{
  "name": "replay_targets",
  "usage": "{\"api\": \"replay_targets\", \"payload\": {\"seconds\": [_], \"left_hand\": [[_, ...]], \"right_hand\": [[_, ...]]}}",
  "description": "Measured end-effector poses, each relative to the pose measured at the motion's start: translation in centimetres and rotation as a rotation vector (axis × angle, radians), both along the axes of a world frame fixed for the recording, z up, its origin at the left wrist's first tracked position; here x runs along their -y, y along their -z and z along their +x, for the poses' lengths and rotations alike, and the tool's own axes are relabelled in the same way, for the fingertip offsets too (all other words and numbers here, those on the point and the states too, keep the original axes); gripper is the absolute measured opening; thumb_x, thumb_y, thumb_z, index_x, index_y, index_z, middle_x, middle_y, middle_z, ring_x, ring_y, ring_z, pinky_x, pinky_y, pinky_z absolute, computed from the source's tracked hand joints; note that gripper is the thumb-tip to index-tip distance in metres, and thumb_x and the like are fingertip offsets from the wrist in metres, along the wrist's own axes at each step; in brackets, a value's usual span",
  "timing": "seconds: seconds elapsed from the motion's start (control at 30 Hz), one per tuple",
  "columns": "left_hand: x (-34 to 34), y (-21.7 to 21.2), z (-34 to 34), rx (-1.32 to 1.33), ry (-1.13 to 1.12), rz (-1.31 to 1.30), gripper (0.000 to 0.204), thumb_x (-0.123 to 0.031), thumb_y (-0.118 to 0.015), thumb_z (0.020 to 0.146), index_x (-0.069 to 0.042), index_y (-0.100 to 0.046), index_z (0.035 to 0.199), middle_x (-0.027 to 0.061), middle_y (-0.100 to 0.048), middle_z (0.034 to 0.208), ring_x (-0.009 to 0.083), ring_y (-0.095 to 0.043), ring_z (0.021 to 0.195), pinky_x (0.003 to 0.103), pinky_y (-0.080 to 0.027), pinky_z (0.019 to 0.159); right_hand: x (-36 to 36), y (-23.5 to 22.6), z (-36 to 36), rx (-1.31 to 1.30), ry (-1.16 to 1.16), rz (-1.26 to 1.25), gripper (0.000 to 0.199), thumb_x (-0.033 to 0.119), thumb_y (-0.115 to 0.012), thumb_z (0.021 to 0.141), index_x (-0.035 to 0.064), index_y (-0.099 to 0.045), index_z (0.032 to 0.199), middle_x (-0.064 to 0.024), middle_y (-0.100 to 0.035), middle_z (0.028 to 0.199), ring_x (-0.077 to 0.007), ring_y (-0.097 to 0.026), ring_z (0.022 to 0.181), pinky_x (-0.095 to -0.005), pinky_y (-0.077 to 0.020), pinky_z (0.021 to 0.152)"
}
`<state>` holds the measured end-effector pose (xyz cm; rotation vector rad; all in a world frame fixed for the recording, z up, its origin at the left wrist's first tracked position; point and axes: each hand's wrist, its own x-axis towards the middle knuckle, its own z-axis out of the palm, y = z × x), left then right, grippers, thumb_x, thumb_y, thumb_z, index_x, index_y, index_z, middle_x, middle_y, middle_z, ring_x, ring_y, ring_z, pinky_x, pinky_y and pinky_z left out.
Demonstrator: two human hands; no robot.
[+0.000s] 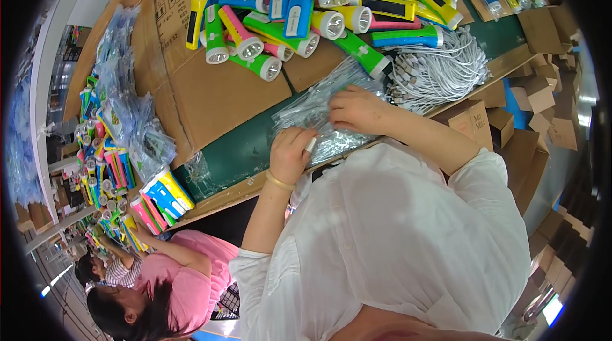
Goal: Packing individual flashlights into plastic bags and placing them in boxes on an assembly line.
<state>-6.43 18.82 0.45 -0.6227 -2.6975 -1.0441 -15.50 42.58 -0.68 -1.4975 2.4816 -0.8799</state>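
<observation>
A pile of clear plastic bags (325, 102) lies at the table's front edge, close to my body. My right hand (358, 109) rests on this pile with fingers curled down, pinching at the film of a bag. Beside it, at the pile's left end, my left hand (290, 156) is closed, and a small white piece (310, 145) shows at its fingertips; I cannot tell what it is. Just right of the bags sits a bundle of white cables (440, 70) with metal plugs. Beyond lies a heap of flashlights (299, 9) in blue, green, yellow and pink.
Cardboard (223, 92) covers part of the green table (242, 160). More bags (131, 99) and standing flashlights (167, 193) are at the left. A co-worker in a pink top (191, 264) reaches toward flashlights there. Open cardboard boxes (472, 124) stand at the right.
</observation>
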Motion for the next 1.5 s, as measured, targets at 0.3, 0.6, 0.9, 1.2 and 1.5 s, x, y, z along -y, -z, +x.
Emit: {"api": "replay_targets", "payload": {"seconds": [0.3,0.6,0.9,1.2,1.5], "left_hand": [[-0.7,0.0,-0.6,-0.012,0.1,0.046,0.028,0.003,-0.067,0.069,-0.007,-0.068,0.095,0.0109,-0.065,0.117,0.0305,-0.064,0.094,0.04,-0.052,0.081],[-2.7,-0.8,-2.1,-0.008,0.336,0.102,0.037,0.007,-0.065,0.062,-0.009,-0.066,0.096,0.0067,-0.064,0.101,0.0279,-0.064,0.091,0.039,-0.054,0.081],[-3.0,-0.8,-1.4,-0.114,0.297,0.095,0.035,0.006,-0.067,0.064,-0.009,-0.066,0.095,0.0067,-0.061,0.095,0.0271,-0.063,0.085,0.038,-0.054,0.076],[-2.7,-0.3,-0.8,-0.065,0.242,0.178,0.033,0.007,-0.066,0.065,-0.006,-0.068,0.095,0.0093,-0.06,0.095,0.029,-0.062,0.083,0.039,-0.053,0.074],[-1.3,-0.3,-0.2,-0.02,0.122,0.383,0.02,0.001,-0.071,0.074,-0.004,-0.068,0.094,0.0124,-0.061,0.094,0.0313,-0.061,0.083,0.037,-0.051,0.071]], "right_hand": [[-14.4,-6.5,-6.9,-0.193,0.726,0.193,0.037,0.001,-0.071,0.08,0.0071,-0.065,0.115,-0.0136,-0.066,0.115,-0.0359,-0.062,0.111,-0.0427,-0.0509,0.093],[-16.9,-10.6,-7.0,0.162,0.557,0.036,0.046,0.01,-0.069,0.082,0.0033,-0.06,0.127,-0.0166,-0.065,0.12,-0.0307,-0.062,0.113,-0.0366,-0.047,0.098],[-8.1,-13.8,-3.4,0.93,0.47,0.048,0.031,0.025,-0.066,0.092,0.006,-0.065,0.117,0.0016,-0.06,0.096,-0.0041,-0.054,0.081,-0.0226,-0.0486,0.059],[-3.8,-6.9,-2.4,1.425,-0.129,-0.366,0.06,0.002,-0.073,0.087,0.0058,-0.048,0.141,-0.0041,-0.063,0.119,-0.0146,-0.06,0.107,-0.0325,-0.0531,0.091],[-2.8,-9.9,-2.6,0.464,-0.028,0.384,0.038,0.021,-0.073,0.086,0.0017,-0.058,0.113,-0.0224,-0.068,0.101,-0.0425,-0.065,0.096,-0.0484,-0.0505,0.082]]}}
